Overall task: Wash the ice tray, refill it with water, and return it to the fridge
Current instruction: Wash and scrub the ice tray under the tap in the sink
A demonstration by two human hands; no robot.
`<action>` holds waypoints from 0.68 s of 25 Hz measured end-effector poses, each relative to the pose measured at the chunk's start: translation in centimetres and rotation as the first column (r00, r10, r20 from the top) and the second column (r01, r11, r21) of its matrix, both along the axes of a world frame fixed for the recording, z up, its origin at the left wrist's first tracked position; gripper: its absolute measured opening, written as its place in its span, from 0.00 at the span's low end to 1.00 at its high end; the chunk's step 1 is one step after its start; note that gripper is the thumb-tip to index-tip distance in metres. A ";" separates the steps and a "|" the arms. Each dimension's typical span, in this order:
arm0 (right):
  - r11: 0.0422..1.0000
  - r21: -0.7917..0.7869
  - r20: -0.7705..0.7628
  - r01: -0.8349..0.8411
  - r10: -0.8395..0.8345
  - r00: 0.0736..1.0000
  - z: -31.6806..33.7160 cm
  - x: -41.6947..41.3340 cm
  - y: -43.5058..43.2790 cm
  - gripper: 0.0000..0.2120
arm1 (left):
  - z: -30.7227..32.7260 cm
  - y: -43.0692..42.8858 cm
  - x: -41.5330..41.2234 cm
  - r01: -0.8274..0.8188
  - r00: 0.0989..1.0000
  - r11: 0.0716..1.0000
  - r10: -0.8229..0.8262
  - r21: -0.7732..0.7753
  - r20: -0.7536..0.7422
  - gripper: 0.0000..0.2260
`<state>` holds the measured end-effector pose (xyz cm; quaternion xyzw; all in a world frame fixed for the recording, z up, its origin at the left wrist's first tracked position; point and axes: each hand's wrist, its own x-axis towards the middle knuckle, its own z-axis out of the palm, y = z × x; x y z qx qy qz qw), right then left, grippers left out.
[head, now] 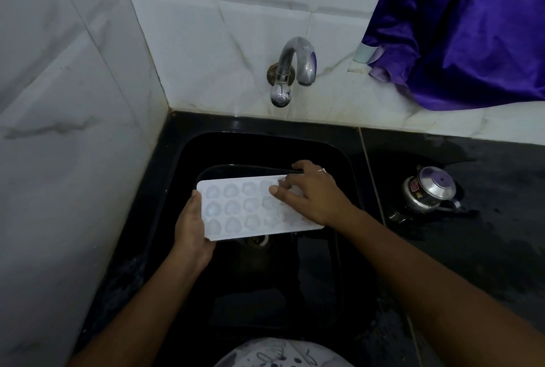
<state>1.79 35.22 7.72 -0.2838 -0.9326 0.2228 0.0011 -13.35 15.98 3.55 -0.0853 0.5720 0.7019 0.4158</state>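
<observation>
A white ice tray (236, 210) with rows of rounded cells is held level over the black sink (265, 142). My left hand (191, 234) grips its left end, thumb on the rim and fingers underneath. My right hand (312, 192) lies over the tray's right end, fingers spread across the cells and the far edge. The metal tap (298, 63) on the tiled wall stands above and behind the tray; no water runs from it.
The sink drain (259, 241) shows just below the tray. A small steel kettle-like pot (430, 192) sits on the wet black counter (486, 219) to the right. A purple cloth (460, 27) hangs at the upper right. White tiled walls close off the left and back.
</observation>
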 end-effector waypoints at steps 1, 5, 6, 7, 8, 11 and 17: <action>1.000 0.018 0.056 -0.002 0.001 0.998 0.4 -0.2 0.3 0.27 | -0.1 0.0 0.1 0.010 1.000 1.000 -0.010 -0.003 -0.002 0.25; 0.897 0.399 0.251 -0.191 0.094 0.963 1.3 -1.4 0.2 0.38 | 0.1 0.6 0.9 0.015 1.000 1.000 -0.015 0.004 0.008 0.24; 0.876 0.428 0.259 -0.221 0.116 0.959 1.3 -1.4 0.1 0.39 | 0.3 0.7 0.8 0.003 1.000 1.000 -0.003 0.009 0.010 0.24; 0.896 0.385 0.243 -0.220 0.132 0.961 1.1 -1.1 0.0 0.37 | 0.3 0.7 0.5 -0.013 1.000 1.000 0.013 0.010 0.009 0.24; 0.945 0.272 0.195 -0.181 0.130 0.972 0.9 -0.7 0.1 0.34 | 0.3 0.6 0.2 -0.031 0.999 0.999 0.031 0.009 0.005 0.23; 0.981 -0.190 0.047 0.049 -0.041 0.998 0.6 -0.3 0.6 0.29 | 0.3 0.3 -0.5 -0.044 0.999 0.999 0.044 0.004 -0.006 0.23; 0.924 0.320 0.279 -0.208 0.118 0.953 1.7 -1.2 0.9 0.34 | 0.4 0.8 0.7 -0.009 1.000 1.000 0.009 -0.003 0.003 0.23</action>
